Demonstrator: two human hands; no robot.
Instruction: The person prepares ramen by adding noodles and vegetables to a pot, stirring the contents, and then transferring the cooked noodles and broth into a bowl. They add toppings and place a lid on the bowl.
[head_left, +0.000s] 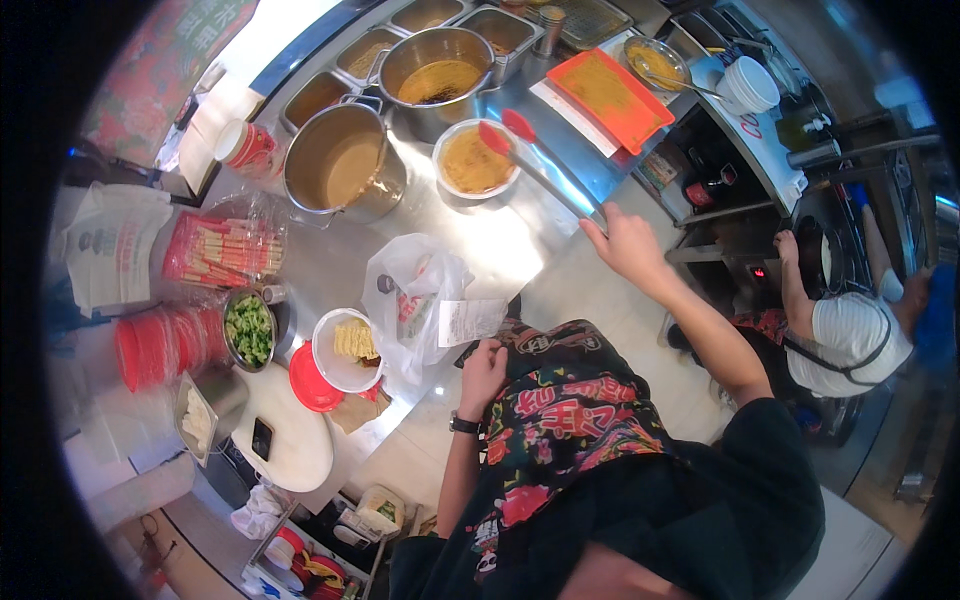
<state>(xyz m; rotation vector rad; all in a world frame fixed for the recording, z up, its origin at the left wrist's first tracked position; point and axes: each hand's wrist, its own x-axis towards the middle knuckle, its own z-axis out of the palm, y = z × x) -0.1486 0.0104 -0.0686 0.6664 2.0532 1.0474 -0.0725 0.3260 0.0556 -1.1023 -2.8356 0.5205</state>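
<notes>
My right hand (628, 246) grips metal tongs (553, 187) with red tips. The tips are over or beside the right rim of a white bowl (475, 159) holding yellow-brown food. My left hand (484, 375) hangs with curled fingers in front of my patterned apron (570, 405), close to a printed paper slip (466, 322); whether it holds anything is hidden. That slip lies against a translucent plastic bag (416, 289) at the counter's edge. Left of the bag stands a white tub (346, 351) with a block of dried noodles (355, 340), beside a red lid (312, 379).
Two steel pots (341, 161) (435, 71) stand on the steel counter (322, 255). An orange tray (609, 99) lies to the right. Leftward are wrapped chopsticks (229, 251), a bowl of chopped greens (249, 330) and a phone (262, 439) on a round white board (300, 450). Another person (847, 341) works at right.
</notes>
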